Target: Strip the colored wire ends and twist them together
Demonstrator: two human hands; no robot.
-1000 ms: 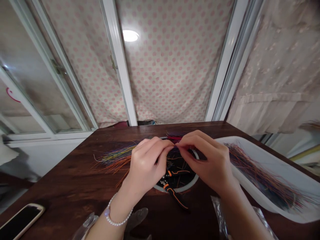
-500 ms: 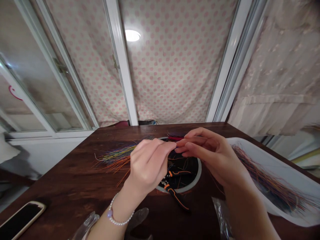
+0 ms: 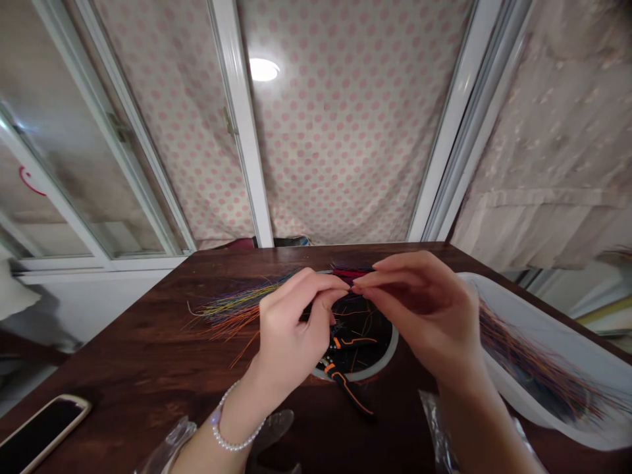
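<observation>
My left hand (image 3: 296, 322), with a pearl bracelet on its wrist, has thumb and forefinger pinched together above a round dark tray (image 3: 392, 342). My right hand (image 3: 427, 313) faces it from the right, its fingertips pinched and almost touching the left ones. Whatever lies between the fingertips is too small to make out. Orange-and-black pliers (image 3: 350, 388) rest on the tray, with loose wire bits around them. Behind my left hand a bundle of thin coloured wires (image 3: 232, 306) lies on the table. Red wires (image 3: 345, 272) show behind the fingertips.
A white bin (image 3: 533, 316) holding many coloured wires (image 3: 538, 359) stands at the right. A phone (image 3: 42, 431) lies at the lower left of the brown table (image 3: 162, 349). Clear plastic pieces (image 3: 437, 428) lie near the front edge.
My left thumb and forefinger now show a gap behind their pinched tips. My right fingers have drawn together into a pinch, and the right hand has shifted slightly.
</observation>
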